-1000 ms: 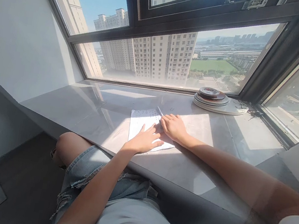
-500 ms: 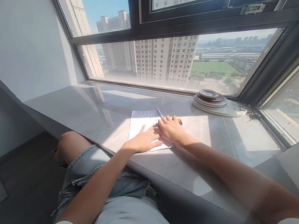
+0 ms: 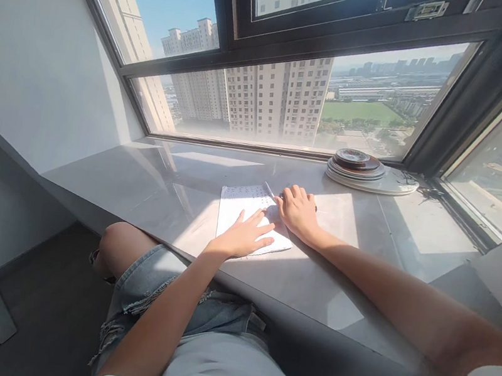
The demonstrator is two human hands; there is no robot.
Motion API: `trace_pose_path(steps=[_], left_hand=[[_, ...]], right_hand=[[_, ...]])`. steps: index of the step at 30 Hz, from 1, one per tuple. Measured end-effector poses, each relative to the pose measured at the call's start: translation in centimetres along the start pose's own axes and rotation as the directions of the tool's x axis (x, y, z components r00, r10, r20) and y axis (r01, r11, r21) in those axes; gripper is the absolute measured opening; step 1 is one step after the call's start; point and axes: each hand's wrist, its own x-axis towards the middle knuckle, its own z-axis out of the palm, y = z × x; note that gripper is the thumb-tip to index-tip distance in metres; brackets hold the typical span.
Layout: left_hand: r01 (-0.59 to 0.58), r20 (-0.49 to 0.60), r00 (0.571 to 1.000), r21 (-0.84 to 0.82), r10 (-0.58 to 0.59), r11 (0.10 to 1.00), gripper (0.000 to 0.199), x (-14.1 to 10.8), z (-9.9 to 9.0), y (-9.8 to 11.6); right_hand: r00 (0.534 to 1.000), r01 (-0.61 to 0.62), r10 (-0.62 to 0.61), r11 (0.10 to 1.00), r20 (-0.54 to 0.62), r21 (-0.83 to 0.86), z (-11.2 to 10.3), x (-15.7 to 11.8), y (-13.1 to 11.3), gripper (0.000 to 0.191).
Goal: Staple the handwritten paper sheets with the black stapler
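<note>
Head view shows a broad pale windowsill [image 3: 162, 177], with a stack of plates [image 3: 354, 174] near its right end by the glass. Closer to the person's body lies the paper [image 3: 233, 214], flat on the sill in strong sun. Rows of small dark marks fill its upper part; lower down it looks bright and mostly plain, though glare and the 2 hands hide enough that I cannot tell how much is unmarked. Its lower edge looks slightly uneven. The left hand [image 3: 242, 237] rests on it, palm down, fingers spread wide. The right hand [image 3: 298, 213] is curled at the paper's right edge. A small dark object [image 3: 316, 208] peeks out beside it; whether those fingers grip it, I cannot tell.
</note>
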Motion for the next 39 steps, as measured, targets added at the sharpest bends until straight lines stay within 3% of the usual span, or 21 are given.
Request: trace_pose_path(steps=[8, 15, 20, 25, 27, 30, 33, 35, 37, 39], left_hand=[[0.001, -0.018, 1.000, 0.043, 0.000, 0.999, 0.070, -0.4, 0.1, -0.8], [-0.003, -0.032, 0.999, -0.029, 0.002, 1.000, 0.068, -1.6, -0.6, -0.6], [0.004, -0.052, 0.999, -0.077, -0.008, 0.997, 0.063, -1.8, -0.7, -0.5], [0.020, -0.083, 0.996, -0.140, -0.032, 0.990, 0.062, -1.7, -0.6, -0.4], [0.019, -0.080, 0.996, -0.137, -0.030, 0.990, 0.060, -1.6, -0.6, -0.4], [-0.024, -0.123, 0.992, -0.099, 0.011, 0.995, 0.054, -1.7, -0.8, -0.8], [0.032, -0.309, 0.949, -0.081, -0.056, 0.996, 0.053, -2.5, -1.2, -2.9], [0.210, -0.397, 0.890, -0.076, -0.223, 0.975, 0.053, -3.3, -1.4, -5.3], [0.445, -0.376, 0.822, -0.045, -0.428, 0.894, 0.052, -4.1, -1.5, -8.0], [0.593, -0.383, 0.732, -0.048, -0.563, 0.804, 0.050, -4.7, -1.4, -10.4]], right_hand=[[1.000, -0.011, 0.011, 1.000, -0.013, -0.015, 0.2, -0.1, 0.3, 0.039], [0.999, -0.005, 0.005, 1.000, 0.047, -0.006, -0.4, 0.0, 0.4, 0.035], [0.972, 0.099, -0.099, 0.995, 0.211, 0.013, -1.6, 0.8, 1.3, 0.019], [0.875, 0.214, -0.223, 0.974, 0.429, 0.069, -3.2, 2.5, 2.9, 0.015], [0.851, 0.204, -0.206, 0.977, 0.482, 0.058, -4.1, 3.0, 3.3, 0.012], [0.909, 0.073, -0.048, 0.996, 0.413, -0.046, -5.4, 3.4, 3.1, 0.016], [0.965, -0.051, 0.054, 0.999, 0.257, -0.020, -6.3, 3.8, 1.5, 0.020], [0.975, -0.060, 0.052, 0.998, 0.217, 0.032, -6.1, 4.2, -0.4, 0.021], [0.972, -0.044, 0.028, 0.997, 0.235, 0.064, -5.4, 4.8, -2.8, 0.019], [0.958, -0.026, 0.001, 0.996, 0.287, 0.086, -4.2, 5.6, -5.6, 0.016]])
